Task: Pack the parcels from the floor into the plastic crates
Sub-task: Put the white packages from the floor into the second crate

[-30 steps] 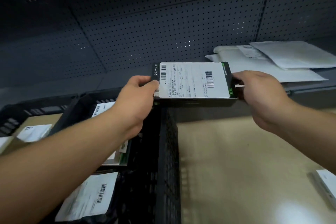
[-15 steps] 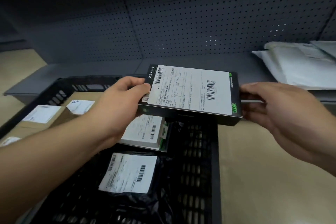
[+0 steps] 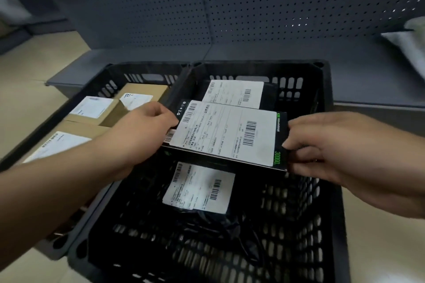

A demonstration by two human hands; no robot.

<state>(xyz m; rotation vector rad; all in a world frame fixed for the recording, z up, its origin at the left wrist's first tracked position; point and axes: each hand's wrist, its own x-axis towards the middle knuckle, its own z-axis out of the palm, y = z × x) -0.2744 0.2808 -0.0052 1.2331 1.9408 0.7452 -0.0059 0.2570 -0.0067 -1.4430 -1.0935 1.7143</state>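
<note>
Boxed parcel (image 3: 226, 135) between both hands (image 3: 147, 126)

A flat black box (image 3: 226, 138), its card faces smooth with a slight sheen and green print at one end, carries a matt white paper label. Below it, the black plastic crate (image 3: 299, 225) shows moulded lattice walls, dull in finish. Inside, at 6 o'clock from the box, a black plastic mailer bag (image 3: 207, 216) lies crinkled and glossy under its paper label. At 9 o'clock, brown cardboard boxes (image 3: 96, 119) look matt and smooth. At 12 o'clock, the perforated panel (image 3: 287, 7) appears to be dark painted metal. The floor (image 3: 379, 248) is pale, smooth, faintly shiny.
</note>
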